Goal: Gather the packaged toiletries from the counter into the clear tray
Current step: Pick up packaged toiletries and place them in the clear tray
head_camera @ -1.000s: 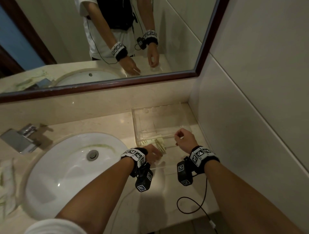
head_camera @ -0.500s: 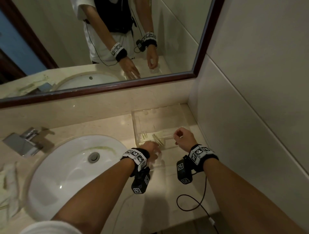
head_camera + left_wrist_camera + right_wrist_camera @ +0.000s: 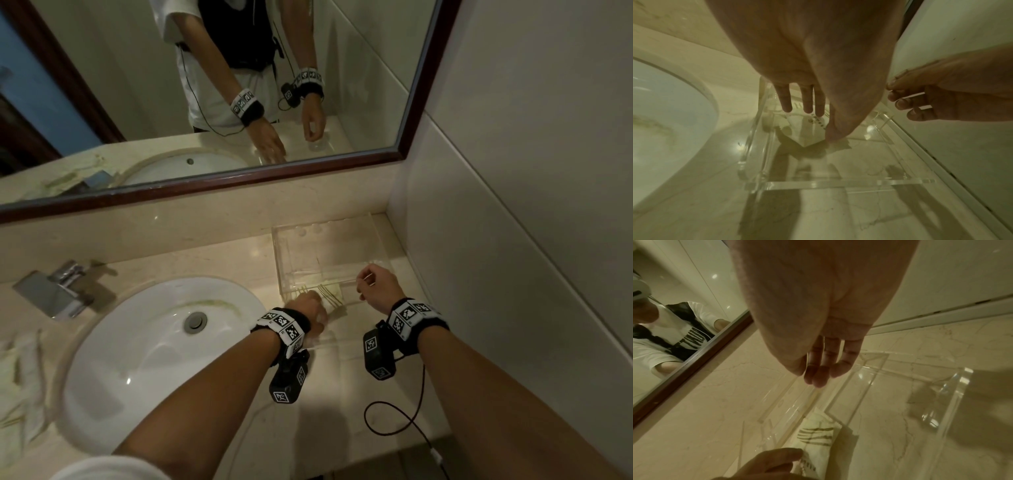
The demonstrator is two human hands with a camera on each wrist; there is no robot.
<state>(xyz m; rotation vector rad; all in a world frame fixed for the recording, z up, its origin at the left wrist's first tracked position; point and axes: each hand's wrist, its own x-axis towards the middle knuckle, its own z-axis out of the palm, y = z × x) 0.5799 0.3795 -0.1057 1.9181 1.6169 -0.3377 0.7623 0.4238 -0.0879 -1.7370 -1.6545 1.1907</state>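
At the far left edge of the beige marble counter [image 3: 205,260], more pale packets [image 3: 24,380] lie beside the white oval basin [image 3: 154,359]. The left hand [image 3: 310,313] reaches over the near wall of the clear acrylic tray [image 3: 342,236], fingers [image 3: 786,100] straight and spread, thumb pressing the cream paper sachet with dark stripes [image 3: 818,436] onto the tray floor at its near-left corner (whether the fingers also touch it, I cannot tell). To the right, the right hand [image 3: 376,287] pinches the tray's near wall between thumb and forefinger, the other fingers loosely curled. Compared with a second ago, the sachet lies further inside the tray and the left hand has come forward with it.
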